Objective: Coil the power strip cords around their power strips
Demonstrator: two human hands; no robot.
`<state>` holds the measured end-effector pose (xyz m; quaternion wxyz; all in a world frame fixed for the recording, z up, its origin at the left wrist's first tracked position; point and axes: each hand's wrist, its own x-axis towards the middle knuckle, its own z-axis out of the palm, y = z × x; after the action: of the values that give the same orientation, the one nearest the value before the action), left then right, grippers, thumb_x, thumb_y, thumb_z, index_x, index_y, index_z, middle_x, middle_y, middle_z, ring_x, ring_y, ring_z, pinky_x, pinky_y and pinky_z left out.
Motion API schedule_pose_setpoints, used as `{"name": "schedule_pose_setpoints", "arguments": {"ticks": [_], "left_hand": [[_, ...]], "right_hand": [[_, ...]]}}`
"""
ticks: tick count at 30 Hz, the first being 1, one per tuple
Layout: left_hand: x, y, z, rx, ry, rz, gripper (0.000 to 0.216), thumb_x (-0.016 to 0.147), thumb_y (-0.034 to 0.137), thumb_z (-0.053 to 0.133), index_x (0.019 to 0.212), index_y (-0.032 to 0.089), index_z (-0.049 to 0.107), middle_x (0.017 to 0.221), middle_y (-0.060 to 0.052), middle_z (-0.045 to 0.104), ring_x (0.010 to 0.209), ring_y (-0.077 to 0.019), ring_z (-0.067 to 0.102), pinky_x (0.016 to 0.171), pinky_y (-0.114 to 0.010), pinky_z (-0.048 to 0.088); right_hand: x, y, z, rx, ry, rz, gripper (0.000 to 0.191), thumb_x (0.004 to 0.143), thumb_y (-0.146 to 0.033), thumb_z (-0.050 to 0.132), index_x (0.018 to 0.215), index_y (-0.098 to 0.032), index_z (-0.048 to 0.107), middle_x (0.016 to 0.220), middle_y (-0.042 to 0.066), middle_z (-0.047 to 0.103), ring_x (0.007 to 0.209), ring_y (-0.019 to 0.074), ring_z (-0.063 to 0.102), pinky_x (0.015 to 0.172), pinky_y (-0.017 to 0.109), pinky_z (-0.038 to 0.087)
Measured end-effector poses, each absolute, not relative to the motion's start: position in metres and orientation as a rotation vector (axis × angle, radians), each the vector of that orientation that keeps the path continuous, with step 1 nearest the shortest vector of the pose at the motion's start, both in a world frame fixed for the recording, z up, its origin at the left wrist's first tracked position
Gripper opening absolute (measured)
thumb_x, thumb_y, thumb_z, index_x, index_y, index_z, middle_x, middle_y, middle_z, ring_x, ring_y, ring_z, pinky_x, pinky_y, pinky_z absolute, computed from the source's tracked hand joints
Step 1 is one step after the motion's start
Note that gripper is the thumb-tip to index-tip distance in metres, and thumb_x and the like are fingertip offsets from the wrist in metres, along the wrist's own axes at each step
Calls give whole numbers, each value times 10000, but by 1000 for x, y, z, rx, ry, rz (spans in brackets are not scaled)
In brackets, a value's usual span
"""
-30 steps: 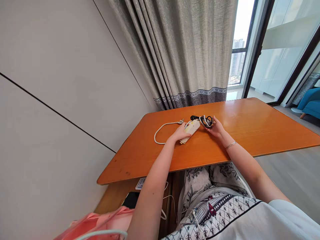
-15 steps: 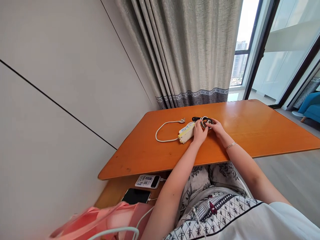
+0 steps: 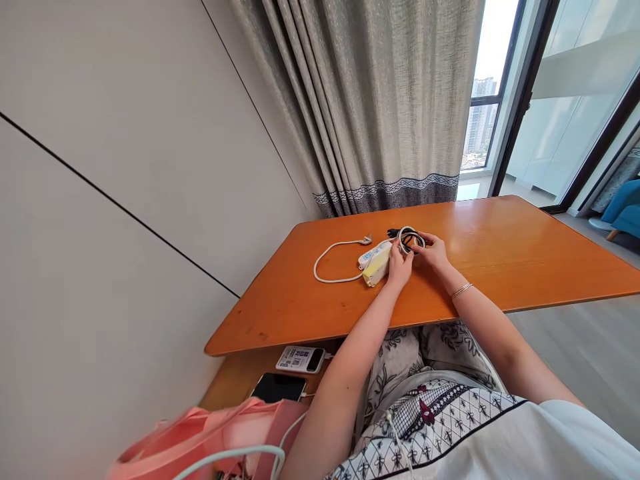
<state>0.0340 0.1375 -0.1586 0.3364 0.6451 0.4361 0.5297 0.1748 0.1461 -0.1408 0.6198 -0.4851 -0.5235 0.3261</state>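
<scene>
Both my hands grip a coil of black and white cable (image 3: 411, 235) above the orange-brown table. My left hand (image 3: 400, 265) pinches the coil's near left side, and my right hand (image 3: 433, 252) has its fingers closed on the right side. A black plug (image 3: 394, 233) sticks out at the coil's far left. Just left of my left hand lies a cream and yellow power strip (image 3: 376, 268), partly hidden by that hand. Behind it is a second white power strip (image 3: 369, 256). A white cord (image 3: 320, 261) loops leftward across the tabletop to a plug (image 3: 367, 240).
The wooden table (image 3: 290, 307) reaches to the curtain (image 3: 390, 100). On a lower surface at left are a white power bank (image 3: 300, 359) and a black-screened phone (image 3: 279, 387), with cables attached. A pink bag (image 3: 200, 433) stands close to my left arm.
The coil has turned and opened slightly between my hands, so more white cable shows around it. The black plug now shows more plainly. The whole view has shifted slightly.
</scene>
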Motion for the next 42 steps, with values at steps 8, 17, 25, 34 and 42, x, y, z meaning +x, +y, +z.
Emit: {"name": "schedule_pose_setpoints", "arguments": {"ticks": [8,17,25,34,42], "left_hand": [[27,143,-153,1559,1079,1317,648,901,248,570,1487,217,295,1574,-170,380,1438,-247,417,1174,-409,350],[25,137,-153,1669,1108,1288,666,912,350,606,1503,254,315,1570,-143,390,1476,-265,347,1212,-453,288],[30,139,-154,1546,1027,1274,630,935,329,595,1488,314,293,1500,-121,464,1354,-237,497,1140,-464,394],[31,144,-156,1557,1093,1407,670,887,192,611,1463,246,273,1541,-172,387,1438,-234,411,1191,-413,321],[28,151,-165,1524,1044,1462,867,755,145,745,1488,274,301,1457,-162,476,1222,-243,602,1065,-439,468]], "right_hand": [[173,143,-137,-1065,-1234,775,554,580,-366,857,1077,-169,711,1095,101,746,960,225,688,956,423,532],[171,134,-131,-1009,-1177,845,596,589,-442,844,1087,-169,661,1104,119,733,1007,232,677,941,413,532],[176,139,-135,-966,-1158,997,700,532,-455,887,1135,-183,658,931,61,734,900,218,681,890,401,551],[178,143,-136,-1082,-1300,903,695,631,-322,804,1271,-153,593,1183,112,701,1032,226,664,974,401,517],[178,138,-138,-1222,-1337,736,378,637,-187,739,1011,-186,684,937,28,702,853,185,628,896,384,512]]}}
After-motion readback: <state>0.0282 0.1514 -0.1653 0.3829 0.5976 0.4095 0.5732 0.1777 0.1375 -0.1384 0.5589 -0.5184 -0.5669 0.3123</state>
